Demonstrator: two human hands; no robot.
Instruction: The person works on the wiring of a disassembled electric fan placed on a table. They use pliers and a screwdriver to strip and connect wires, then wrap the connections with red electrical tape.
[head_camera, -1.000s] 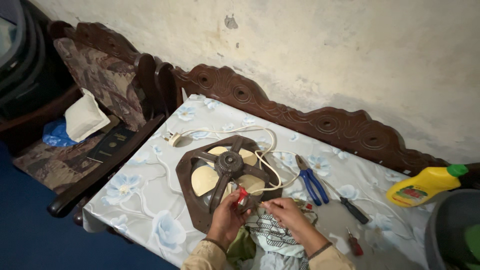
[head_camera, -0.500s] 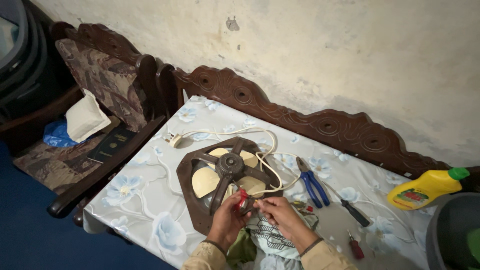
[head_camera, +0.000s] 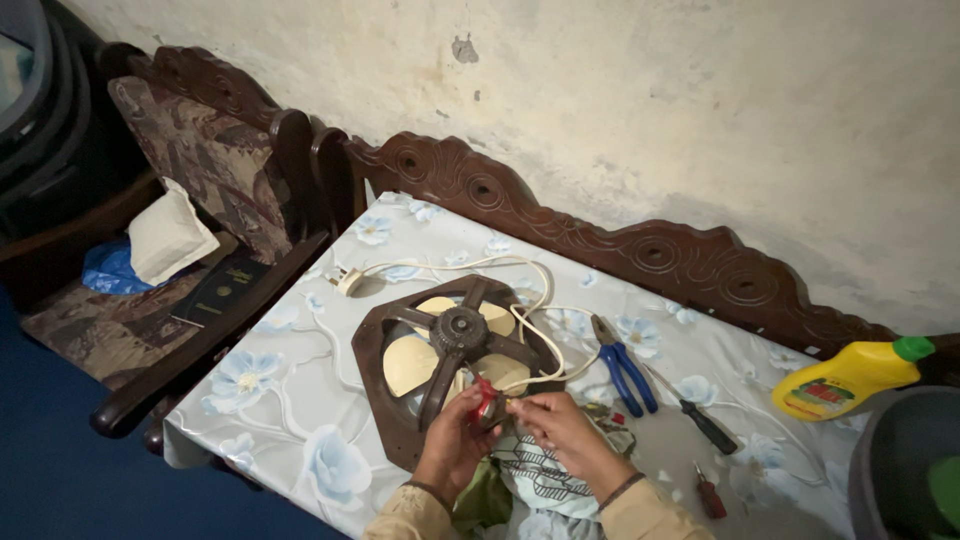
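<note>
A brown exhaust fan (head_camera: 450, 350) with cream blades lies flat on the floral tablecloth (head_camera: 280, 400). Its white cord (head_camera: 470, 268) loops behind it to a plug (head_camera: 349, 282). My left hand (head_camera: 455, 445) pinches a small red piece (head_camera: 484, 396) at the fan's near edge. My right hand (head_camera: 560, 430) is right beside it, fingertips closed on the white wire end next to the red piece. Both hands rest over a patterned cloth (head_camera: 545, 475).
Blue-handled pliers (head_camera: 625, 360), a black-handled screwdriver (head_camera: 705, 425) and a small red screwdriver (head_camera: 708, 492) lie right of the fan. A yellow bottle with a green cap (head_camera: 850, 378) lies at the far right by a dark bin (head_camera: 905, 460). A carved wooden backrest (head_camera: 640, 250) and an armchair (head_camera: 190, 230) border the table.
My hands have shifted slightly on the red piece and wire; the view has drifted a little. Nothing else on the table moved.
</note>
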